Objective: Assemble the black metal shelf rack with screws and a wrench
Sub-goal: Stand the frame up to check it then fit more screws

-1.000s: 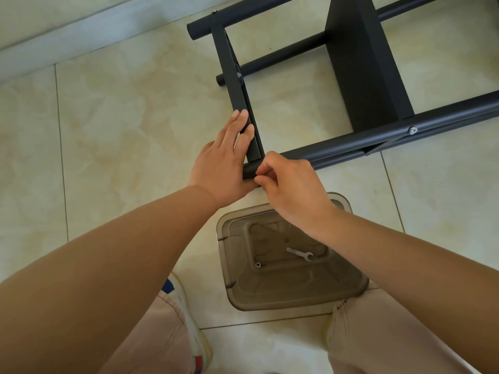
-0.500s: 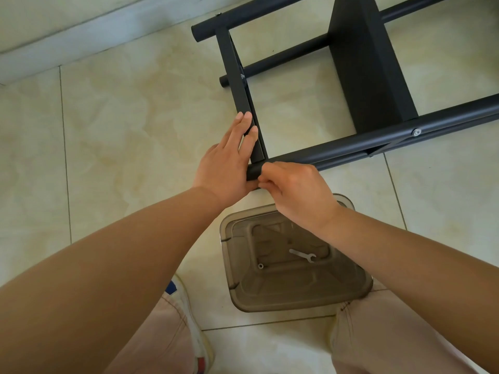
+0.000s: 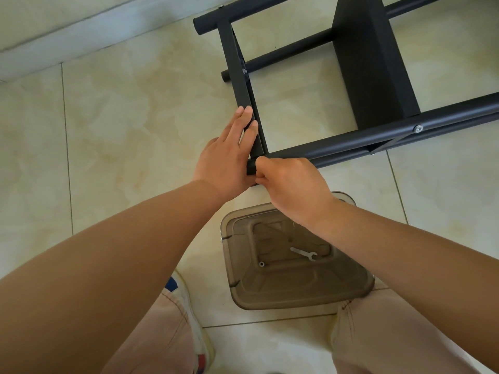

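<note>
Nearest me, at six o'clock between my knees, sits the brown plastic tray (image 3: 237,279) on the floor, with the wrench (image 3: 303,253) and a small loose nut (image 3: 261,264) lying inside it, untouched. Just beyond, at twelve o'clock from the tray, my right hand (image 3: 293,188) curls over the near end of the long tube (image 3: 378,139), its fingers pinching at the corner joint; whether a screw sits under them I cannot tell, as the hand hides that spot. Touching it at nine o'clock, my left hand (image 3: 225,160) lies with its fingers straight and together, pressed flat along the cross bar (image 3: 237,76) to steady it against the tube. I judge the step to be seating this corner, so I should keep the bar square to the tube and start any thread by finger before reaching for the wrench. Farther out, toward one o'clock, the black metal shelf rack (image 3: 367,63) lies on its side on the tiled floor (image 3: 135,117), one silver screw (image 3: 418,128) already set in the long tube. Open floor lies at nine and three o'clock; the wall skirting (image 3: 67,36) at eleven o'clock limits pushing the rack away.
</note>
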